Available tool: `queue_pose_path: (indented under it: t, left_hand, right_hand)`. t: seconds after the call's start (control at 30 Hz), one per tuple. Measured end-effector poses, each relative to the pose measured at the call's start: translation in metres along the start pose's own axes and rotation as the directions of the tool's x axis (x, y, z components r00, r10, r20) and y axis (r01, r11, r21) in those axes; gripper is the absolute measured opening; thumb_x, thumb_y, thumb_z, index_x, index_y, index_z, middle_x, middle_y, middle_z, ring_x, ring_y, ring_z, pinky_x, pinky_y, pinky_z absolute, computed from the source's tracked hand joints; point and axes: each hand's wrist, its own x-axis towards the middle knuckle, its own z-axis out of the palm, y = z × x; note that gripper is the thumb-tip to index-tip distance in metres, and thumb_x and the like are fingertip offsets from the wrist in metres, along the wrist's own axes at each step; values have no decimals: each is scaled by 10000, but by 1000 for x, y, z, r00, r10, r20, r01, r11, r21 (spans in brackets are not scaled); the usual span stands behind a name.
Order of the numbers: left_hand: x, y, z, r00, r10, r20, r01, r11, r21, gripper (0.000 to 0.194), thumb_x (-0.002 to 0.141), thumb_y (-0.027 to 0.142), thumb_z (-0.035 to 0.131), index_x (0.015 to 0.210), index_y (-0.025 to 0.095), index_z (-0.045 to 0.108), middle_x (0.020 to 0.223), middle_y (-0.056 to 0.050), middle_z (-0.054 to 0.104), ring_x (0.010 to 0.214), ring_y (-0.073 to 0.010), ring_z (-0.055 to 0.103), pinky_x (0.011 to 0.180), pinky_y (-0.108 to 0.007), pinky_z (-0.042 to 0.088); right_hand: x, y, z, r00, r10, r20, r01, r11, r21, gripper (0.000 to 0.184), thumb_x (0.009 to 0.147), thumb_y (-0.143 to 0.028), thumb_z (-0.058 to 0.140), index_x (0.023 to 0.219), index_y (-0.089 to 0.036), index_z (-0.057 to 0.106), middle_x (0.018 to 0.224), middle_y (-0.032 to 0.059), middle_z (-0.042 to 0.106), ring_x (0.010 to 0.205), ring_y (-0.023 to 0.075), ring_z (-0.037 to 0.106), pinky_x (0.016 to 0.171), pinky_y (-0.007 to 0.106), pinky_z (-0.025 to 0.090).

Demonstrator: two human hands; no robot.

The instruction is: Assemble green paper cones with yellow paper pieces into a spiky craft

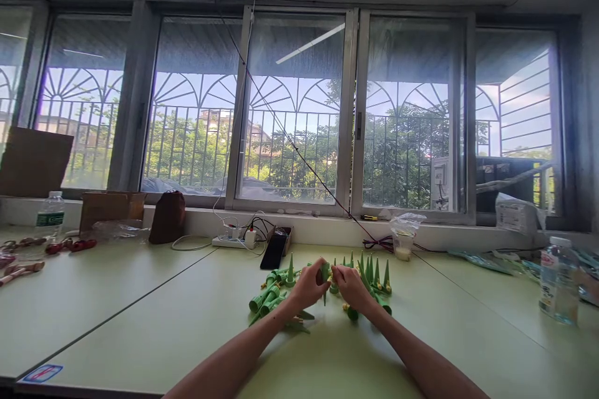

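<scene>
Both my hands meet over the pale green table (140, 324). My left hand (306, 288) grips a green cone-shaped plastic spike piece (324, 274), and my right hand (352, 288) pinches it from the other side. To the left lies a heap of green tube pieces (267, 299). Behind my right hand several green spikes (374, 274) stand upright with their points up. A small green piece (352, 314) lies under my right wrist.
A phone (274, 250) leans by a power strip (231, 240) at the windowsill. A plastic bag with a cup (403, 238), a water bottle (555, 280) at right, another bottle (49, 215), cardboard boxes (110, 207) and red pieces (70, 245) at left.
</scene>
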Motion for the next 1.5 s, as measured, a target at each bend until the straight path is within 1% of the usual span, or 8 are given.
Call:
queue_pose_path:
  t: [0.1, 0.27, 0.43, 0.63, 0.9, 1.03, 1.3, 1.5]
  left_hand:
    - [2, 1, -4, 1000, -27, -17, 27, 1000, -11, 261, 666, 164, 588, 916, 169, 515, 516, 85, 482, 502, -90, 455, 495, -190, 298]
    - [3, 0, -5, 995, -77, -58, 76, 997, -20, 253, 666, 175, 579, 910, 167, 517, 517, 83, 486, 492, -85, 449, 480, -180, 291]
    - [2, 1, -3, 997, -69, -44, 68, 998, -8, 203, 675, 191, 568, 864, 173, 497, 520, 79, 484, 493, -87, 458, 470, -180, 274]
    - [0, 6, -4, 998, -44, -49, 44, 999, 12, 160, 672, 180, 553, 816, 184, 483, 523, 80, 454, 505, -87, 446, 474, -184, 266]
    - [-4, 2, 2, 996, -67, -60, 69, 997, 35, 235, 697, 203, 563, 927, 185, 521, 527, 81, 479, 497, -97, 452, 496, -198, 290]
    - [-5, 1, 5, 996, -68, -64, 71, 996, 44, 218, 705, 213, 568, 918, 192, 523, 530, 82, 466, 498, -99, 435, 501, -203, 279]
    - [-8, 7, 6, 997, -53, -58, 56, 997, 56, 249, 700, 175, 563, 945, 201, 532, 549, 84, 458, 519, -103, 424, 537, -211, 280]
    - [-10, 10, 8, 998, -20, -61, 24, 998, 57, 250, 714, 172, 563, 960, 200, 527, 554, 80, 455, 522, -101, 416, 532, -209, 266]
  right_hand:
    - [0, -4, -3, 1000, -11, -23, 12, 999, 30, 387, 930, -430, 372, 653, -185, 486, 569, -15, 508, 533, 120, 411, 537, 238, 278]
    - [-2, -12, -11, 999, -48, -10, 48, 988, 147, 242, 862, -404, 533, 864, -166, 578, 720, 18, 629, 623, 143, 542, 609, 241, 381]
    - [-2, -12, -12, 998, -54, -27, 57, 987, 149, 200, 852, -350, 542, 776, -168, 575, 691, 16, 623, 627, 143, 543, 611, 243, 382]
    - [-2, -6, -10, 999, -40, -27, 44, 985, 168, 173, 820, -315, 585, 743, -160, 587, 672, 9, 618, 625, 135, 527, 600, 230, 368]
    - [-3, -7, -9, 1000, -6, -25, 9, 990, 143, 289, 836, -371, 553, 646, -154, 570, 566, -16, 542, 543, 105, 426, 536, 216, 300]
    - [-3, -6, -9, 1000, 0, -32, 4, 992, 122, 336, 849, -413, 529, 644, -151, 579, 546, -16, 529, 526, 104, 414, 527, 219, 292]
    - [-3, 0, -4, 998, 4, -66, 1, 997, 74, 370, 859, -389, 470, 563, -168, 490, 493, -32, 452, 504, 100, 362, 506, 226, 253]
    - [-2, 2, -2, 994, 24, -108, -16, 997, 71, 389, 871, -393, 416, 544, -184, 386, 499, -45, 356, 512, 95, 303, 497, 229, 210]
